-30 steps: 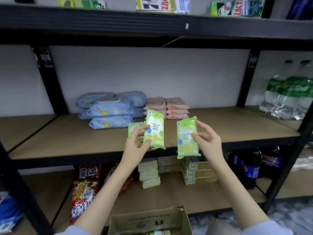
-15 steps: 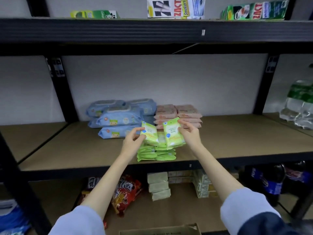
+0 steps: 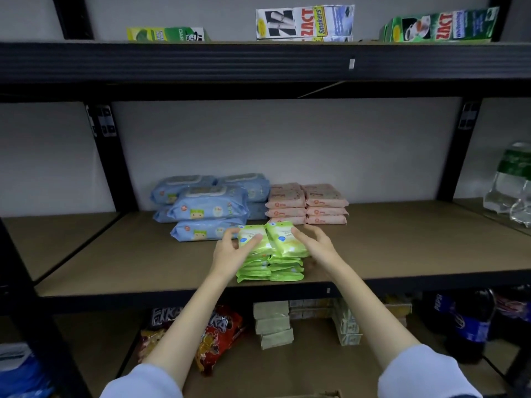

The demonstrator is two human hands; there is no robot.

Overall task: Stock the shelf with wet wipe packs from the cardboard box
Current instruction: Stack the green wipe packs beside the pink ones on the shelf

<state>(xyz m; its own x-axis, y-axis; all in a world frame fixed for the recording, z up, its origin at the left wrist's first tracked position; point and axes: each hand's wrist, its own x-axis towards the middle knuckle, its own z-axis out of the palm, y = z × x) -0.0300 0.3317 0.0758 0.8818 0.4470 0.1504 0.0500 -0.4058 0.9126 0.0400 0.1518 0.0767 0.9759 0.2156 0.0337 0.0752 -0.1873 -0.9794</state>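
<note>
Green packs: two stacks of green packs (image 3: 270, 262) stand side by side near the front edge of the middle shelf (image 3: 402, 254), just in front of the blue packs (image 3: 207, 208) and pink packs (image 3: 307, 203).
Left hand: the left hand (image 3: 232, 251) lies on the top pack of the left stack, thumb over its face and fingers at its left side, lightly curled on it.
Right hand: the right hand (image 3: 313, 242) sits just right of the right stack with fingers spread apart; it seems to touch the top pack's edge, not clasp it.
Risk, slide: the wrappers look slick and the top packs sit a little askew, so I judge a careless pull-away could skid one off.
Risk, edge: the stacks are close to the shelf lip; a nudge toward the near side could tip packs onto the lower shelf.
Risk, lean: uneven stacks may topple against each other as more go on.
Hidden: the cardboard box (image 3: 316, 394) shows only as a sliver at the bottom edge, its contents unseen.
Unclear: the count in each stack and the small print are too blurred to tell.
</note>
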